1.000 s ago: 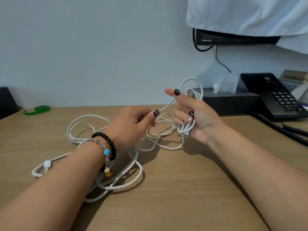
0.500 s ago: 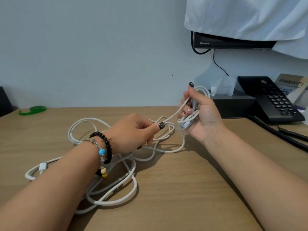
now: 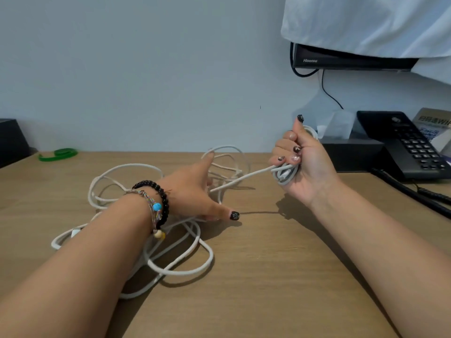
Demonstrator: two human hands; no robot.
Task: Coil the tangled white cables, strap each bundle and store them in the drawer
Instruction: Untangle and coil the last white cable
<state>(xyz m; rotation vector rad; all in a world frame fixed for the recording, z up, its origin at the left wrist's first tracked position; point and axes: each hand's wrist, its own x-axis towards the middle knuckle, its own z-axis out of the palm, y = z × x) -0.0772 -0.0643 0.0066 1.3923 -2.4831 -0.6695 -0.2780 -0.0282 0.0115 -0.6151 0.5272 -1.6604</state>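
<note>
In the centre right of the frame I see my right hand (image 3: 303, 164) raised above the wooden desk (image 3: 280, 264). Its fingers are curled closed around a small coil of white cable (image 3: 284, 173), and the thumb stands straight up beside them. The loops of the coil come out under the little finger and also behind the hand near the top.

From this coil one strand runs tight, down and to the left, to my left hand (image 3: 195, 191) in the middle of the frame. The left hand is flat and low over the cables, palm down, with the thumb pointing to the right and the fingers stretched away from me. The strand passes under the fingers; I cannot tell if they pinch it or only lie on it.

The rest of the tangled white cables (image 3: 170, 259) lies loose on the desk in the left and lower centre of the frame, in wide loops under and around my left wrist. A white plug (image 3: 75, 232) shows at the left edge of the tangle.

On the left wrist are a black bead bracelet (image 3: 161, 198) and a woven one with a blue bead.

At the far left of the desk lies a green strap (image 3: 58, 154), well apart from the cables. At the right stand a black telephone (image 3: 402, 145) and a dark tissue box (image 3: 351, 152).
</note>
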